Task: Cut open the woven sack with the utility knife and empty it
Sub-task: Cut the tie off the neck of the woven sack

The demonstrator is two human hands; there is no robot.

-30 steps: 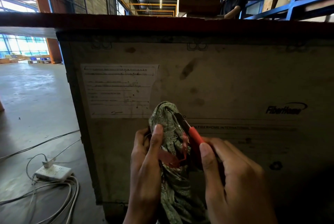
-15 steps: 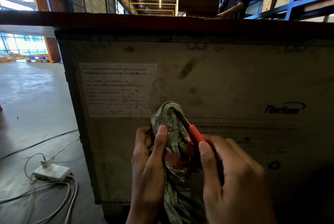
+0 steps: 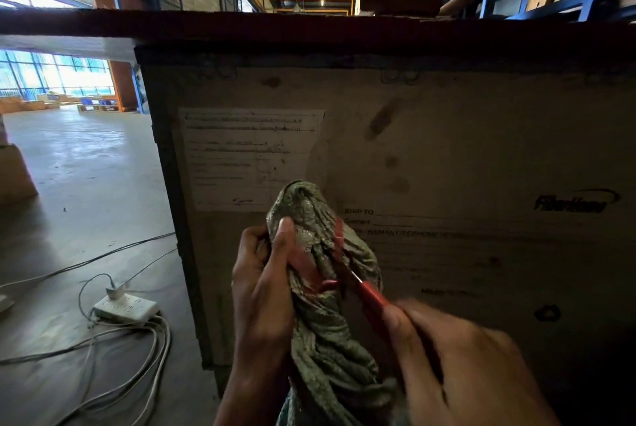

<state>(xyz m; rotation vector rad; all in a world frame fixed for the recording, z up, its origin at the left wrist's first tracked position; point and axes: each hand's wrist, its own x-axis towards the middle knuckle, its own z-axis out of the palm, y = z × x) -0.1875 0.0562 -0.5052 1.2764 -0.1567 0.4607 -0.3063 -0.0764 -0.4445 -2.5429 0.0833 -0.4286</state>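
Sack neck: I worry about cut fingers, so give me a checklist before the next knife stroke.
1. Left hand grips the sack neck: ok.
2. Right hand holds the knife: ok.
3. Blade at the red tie: ok.
4. Left thumb clear of the blade path: not ok, it lies close.
5. Tie already severed: cannot tell.
6. Stroke points away from the body: cannot tell.

Dim foreground, bright daylight thru far windows (image 3: 55, 78), right hand (image 3: 464, 367) motion-blurred, wide-angle edge distortion
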